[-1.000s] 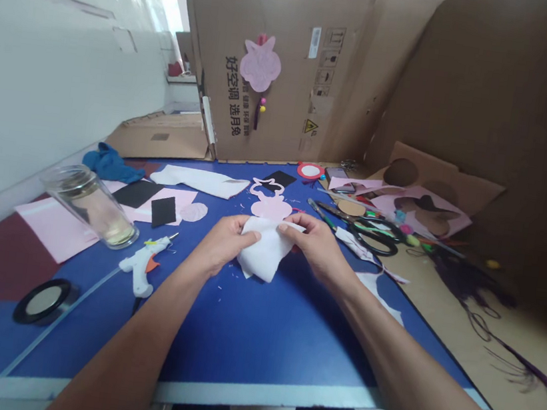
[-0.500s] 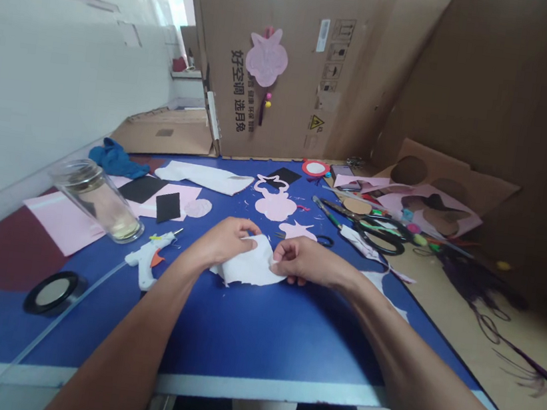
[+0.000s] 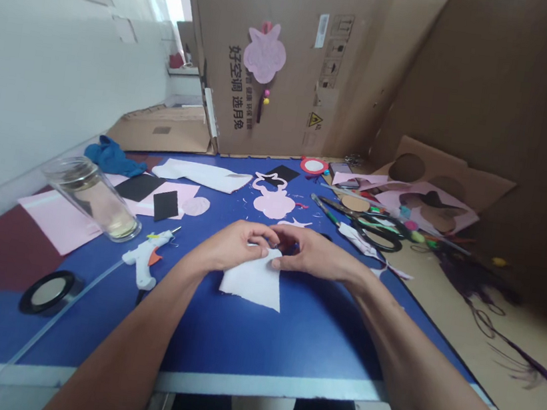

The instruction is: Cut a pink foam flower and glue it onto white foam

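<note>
A white piece of felt (image 3: pixel 254 282) lies flat on the blue table (image 3: pixel 255 344) in front of me. My left hand (image 3: pixel 234 245) pinches its upper edge with curled fingers. My right hand (image 3: pixel 311 253) meets it at the same edge, fingertips closed on the top corner. Both hands nearly touch each other. Just beyond them lies a pink felt cut-out (image 3: pixel 274 203) with a pink outline scrap above it.
A white glue gun (image 3: pixel 148 258) and a tilted glass jar (image 3: pixel 93 198) lie to the left, with a black tape roll (image 3: pixel 47 291) nearer. Black scissors (image 3: pixel 375 230) and craft scraps sit at the right. Cardboard walls (image 3: pixel 292 66) stand behind, one bearing a pink felt shape (image 3: pixel 265 53).
The white felt was held up and crumpled between both hands; now it lies flattened on the table, with both hands drawn together at its top edge.
</note>
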Tool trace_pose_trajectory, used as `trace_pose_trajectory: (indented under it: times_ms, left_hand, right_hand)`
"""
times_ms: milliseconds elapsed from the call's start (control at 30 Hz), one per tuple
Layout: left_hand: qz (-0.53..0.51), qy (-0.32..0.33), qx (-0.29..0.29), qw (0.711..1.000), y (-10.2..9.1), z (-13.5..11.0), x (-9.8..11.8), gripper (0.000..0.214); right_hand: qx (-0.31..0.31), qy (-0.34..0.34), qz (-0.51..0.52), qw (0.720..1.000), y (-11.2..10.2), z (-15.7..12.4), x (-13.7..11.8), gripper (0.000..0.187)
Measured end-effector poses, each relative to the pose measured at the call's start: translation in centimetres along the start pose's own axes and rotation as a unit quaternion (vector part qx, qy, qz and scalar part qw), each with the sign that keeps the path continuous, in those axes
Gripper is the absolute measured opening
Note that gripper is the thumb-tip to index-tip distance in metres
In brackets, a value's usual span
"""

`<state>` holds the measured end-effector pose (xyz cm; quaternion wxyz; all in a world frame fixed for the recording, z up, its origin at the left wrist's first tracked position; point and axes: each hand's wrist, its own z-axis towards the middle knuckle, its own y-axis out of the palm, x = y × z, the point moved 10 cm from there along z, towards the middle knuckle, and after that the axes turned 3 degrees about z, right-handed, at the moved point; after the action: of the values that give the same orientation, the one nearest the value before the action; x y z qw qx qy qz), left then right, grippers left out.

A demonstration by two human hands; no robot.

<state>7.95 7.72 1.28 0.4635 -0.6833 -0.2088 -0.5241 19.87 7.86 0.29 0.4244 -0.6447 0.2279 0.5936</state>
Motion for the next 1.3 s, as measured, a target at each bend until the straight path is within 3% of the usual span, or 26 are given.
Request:
trace_pose_trajectory:
  times_ms: [67, 167, 233, 333, 433, 600, 667, 733, 800, 867, 967, 1033, 1133, 1167, 1233, 1300]
  left_hand:
    - [-0.012, -0.003, -0.015, 1.000, 0.3, -0.2, 0.1, 0.022]
    - [-0.040, -0.035, -0.026, 0.998, 0.3, -0.3, -1.0, 0.028]
    - [-0.058, -0.053, 0.030, 0.996, -1.2, 0.0, -2.1, 0.024]
    - [-0.072, -0.057, 0.162, 0.983, -4.2, 0.2, -2.9, 0.013]
    - [-0.041, -0.022, 0.191, 0.980, -4.3, 0.1, -1.5, 0.011]
    - [0.058, 0.057, 0.108, 0.991, 1.8, -3.3, 1.3, 0.030]
    - [0.109, 0.077, 0.062, 0.989, 4.5, -5.2, 0.9, 0.037]
    - [0.153, 0.086, 0.027, 0.984, 5.8, -6.7, -0.3, 0.045]
    - [0.202, 0.078, 0.024, 0.976, 5.0, -7.4, -1.8, 0.050]
    - [0.275, 0.039, 0.047, 0.960, 2.7, -7.3, -3.3, 0.056]
    - [0.447, -0.060, 0.080, 0.889, -0.5, -7.0, -4.9, 0.062]
    - [0.505, -0.047, 0.059, 0.860, -0.1, -6.9, -4.4, 0.062]
    - [0.514, 0.054, -0.033, 0.856, 3.4, -6.9, -3.1, 0.062]
    - [0.513, 0.060, -0.053, 0.855, 4.0, -6.9, -3.1, 0.062]
    - [0.527, 0.006, -0.032, 0.849, 3.1, -6.3, -3.7, 0.062]
    - [0.541, -0.053, 0.040, 0.839, 1.1, -5.5, -3.7, 0.061]
  right_hand:
    - [-0.036, 0.023, 0.013, 0.999, 0.2, -0.3, 0.3, 0.021]
    - [-0.033, 0.058, 0.038, 0.997, -1.6, -1.4, 0.6, 0.023]
    - [0.044, 0.055, 0.117, 0.991, -4.7, -2.2, 0.2, 0.028]
    - [0.212, -0.030, 0.258, 0.942, -10.0, -3.8, -1.1, 0.033]
    - [0.273, -0.082, 0.305, 0.909, -12.1, -4.5, -1.8, 0.035]
    - [0.273, -0.094, 0.331, 0.898, -12.0, -3.8, -1.7, 0.039]
    - [0.269, -0.089, 0.334, 0.899, -11.8, -3.5, -1.4, 0.040]
    - [0.266, -0.085, 0.345, 0.896, -11.6, -3.4, -1.0, 0.040]
    - [0.263, -0.082, 0.366, 0.889, -11.5, -3.2, -0.6, 0.039]
    - [0.259, -0.081, 0.388, 0.881, -11.5, -3.0, -0.3, 0.038]
    - [0.254, -0.079, 0.406, 0.874, -11.4, -2.7, 0.2, 0.039]
    - [0.252, -0.078, 0.412, 0.872, -11.3, -2.5, 0.4, 0.038]
    - [0.249, -0.075, 0.417, 0.871, -11.2, -2.3, 0.6, 0.038]
    - [0.249, -0.074, 0.417, 0.871, -11.2, -2.3, 0.7, 0.038]
    - [0.249, -0.073, 0.418, 0.870, -11.2, -2.2, 0.8, 0.039]
    - [0.250, -0.073, 0.419, 0.870, -11.2, -2.2, 0.9, 0.039]
